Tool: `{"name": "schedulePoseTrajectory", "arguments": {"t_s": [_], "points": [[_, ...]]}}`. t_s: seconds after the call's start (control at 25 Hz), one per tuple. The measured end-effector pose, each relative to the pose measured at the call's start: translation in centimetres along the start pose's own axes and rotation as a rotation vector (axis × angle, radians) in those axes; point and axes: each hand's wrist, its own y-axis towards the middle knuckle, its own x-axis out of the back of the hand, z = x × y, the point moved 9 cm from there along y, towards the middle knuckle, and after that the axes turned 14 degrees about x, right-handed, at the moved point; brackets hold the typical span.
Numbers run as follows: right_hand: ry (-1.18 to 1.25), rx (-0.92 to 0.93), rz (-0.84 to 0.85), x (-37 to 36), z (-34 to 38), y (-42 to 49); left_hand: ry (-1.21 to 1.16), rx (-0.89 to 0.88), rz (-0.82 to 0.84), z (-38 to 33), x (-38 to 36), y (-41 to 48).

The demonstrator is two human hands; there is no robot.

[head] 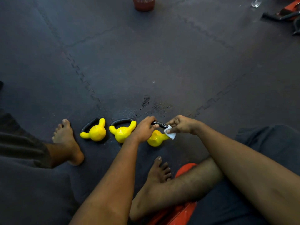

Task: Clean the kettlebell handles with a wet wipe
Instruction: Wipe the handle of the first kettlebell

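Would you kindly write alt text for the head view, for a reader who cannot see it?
A person's left hand grips the black handle of the rightmost yellow kettlebell, while the right hand pinches a white wipe against the handle's end. The middle kettlebell and left kettlebell, also yellow, sit beside it on a dark floor mat.

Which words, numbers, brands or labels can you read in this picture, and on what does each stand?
No text can be read anywhere in this view.
The yellow kettlebells: no markings show.
The wet wipe: plain white.
The red basket at the top edge: no lettering shows.
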Motion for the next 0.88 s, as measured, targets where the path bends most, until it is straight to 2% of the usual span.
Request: {"name": "schedulePoseTrajectory", "arguments": {"t_s": [0.16, 0.28, 0.4, 0.48, 0.56, 0.88], "points": [[-0.308, 0.026, -0.499, 1.4, 0.5, 0.5, 0.032, 0.118, -0.160, 0.8, 0.6, 0.5], [-0.356, -0.018, -0.767, -0.7, 1.8, -0.2, 0.019, 0.122, -0.163, 1.0, 0.6, 0.5], [-0.304, -0.007, -0.790, -1.3, 1.7, -0.3, -0.010, 0.115, -0.169, 1.1, 0.8, 0.5], [-0.266, -0.063, -0.783, -0.5, 0.6, -0.4, -0.019, 0.115, -0.169, 1.1, 0.8, 0.5], [-0.307, -0.105, -0.785, -0.4, 0.5, -0.7, -0.004, 0.108, -0.155, 1.2, 0.7, 0.6], [-0.456, -0.026, -0.773, -0.8, 2.5, -0.7, -0.030, 0.118, -0.153, 1.7, 1.2, 0.1]]}}
